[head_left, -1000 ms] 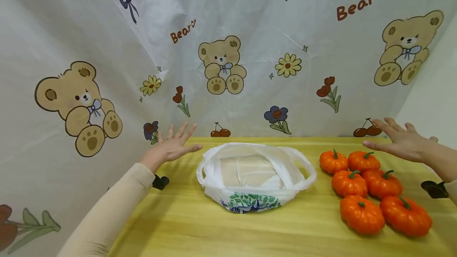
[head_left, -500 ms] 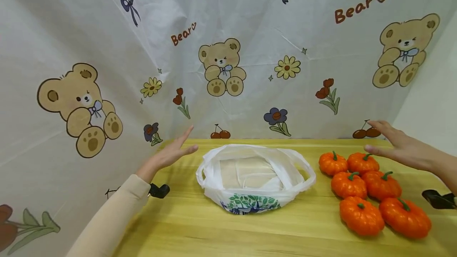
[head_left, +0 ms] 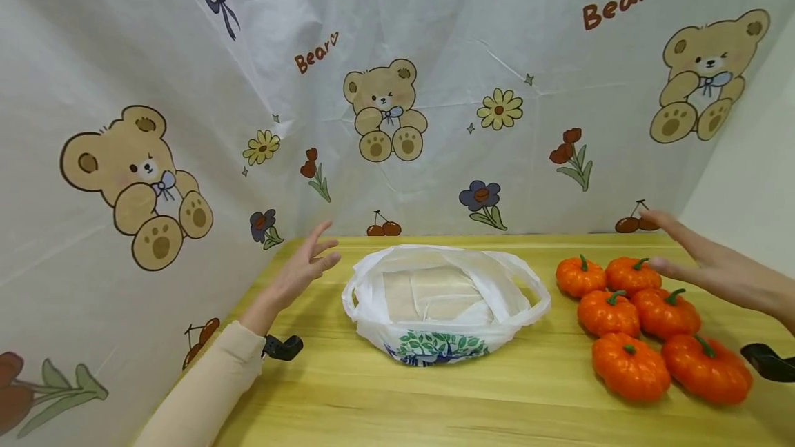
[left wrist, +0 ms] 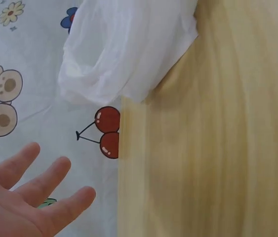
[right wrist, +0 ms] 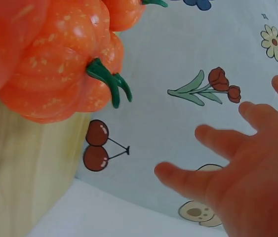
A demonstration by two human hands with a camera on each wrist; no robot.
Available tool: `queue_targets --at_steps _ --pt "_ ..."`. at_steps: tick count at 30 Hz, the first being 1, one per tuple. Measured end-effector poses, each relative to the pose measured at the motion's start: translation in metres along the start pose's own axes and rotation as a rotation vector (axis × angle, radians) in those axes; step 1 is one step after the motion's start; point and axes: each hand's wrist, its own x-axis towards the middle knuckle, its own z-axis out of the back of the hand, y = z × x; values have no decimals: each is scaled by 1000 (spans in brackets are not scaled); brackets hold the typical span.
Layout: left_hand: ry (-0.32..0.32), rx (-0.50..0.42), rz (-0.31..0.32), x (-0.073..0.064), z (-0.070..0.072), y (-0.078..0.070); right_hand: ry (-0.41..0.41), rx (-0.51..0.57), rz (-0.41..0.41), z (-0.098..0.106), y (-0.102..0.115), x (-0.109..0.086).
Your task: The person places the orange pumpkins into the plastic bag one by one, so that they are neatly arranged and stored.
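Turned more edge-on since a second ago in the head view: left hand (head_left: 295, 278) and right hand (head_left: 720, 271). Unmoved on the yellowish wooden tabletop (head_left: 397, 399) over that span: white plastic bag (head_left: 375, 333) and six orange pumpkins (head_left: 609, 314).

With the bag as clock centre in the head view: left hand between nine and ten o'clock, near but apart; right hand between two and three, beyond the pumpkins; pumpkins at three, close together in two columns of three, with green stems (head_left: 673, 296).

Open and relaxed, separated from one another, left fingers (left wrist: 50, 180) at eight o'clock in the left wrist view, with the bag at twelve. Likewise open and extended, right fingers (right wrist: 222, 140) at four in the right wrist view, with pumpkins at ten, apart.

Wide-mouthed, the bag, with handle loops at nine and three, a tree print (head_left: 442, 345) at six and beige contents (head_left: 435, 292) too indistinct to name. At twelve, behind everything, a bear-patterned cloth (head_left: 422, 209).
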Motion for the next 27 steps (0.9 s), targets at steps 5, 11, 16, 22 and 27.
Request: queue_targets --at_steps 5,11,16,22,27 --pt "-22 -57 41 -7 -9 4 60 77 -14 -3 -7 -8" --pt "-24 -112 42 -10 -19 10 120 89 16 -6 -15 -15" --pt "-48 -116 65 -12 -26 15 113 121 58 -12 -24 -22" --pt "-83 -127 108 -12 -36 21 47 127 103 -22 -41 -29" --pt "-110 -126 122 -11 -43 25 -3 150 191 -26 -54 -38"
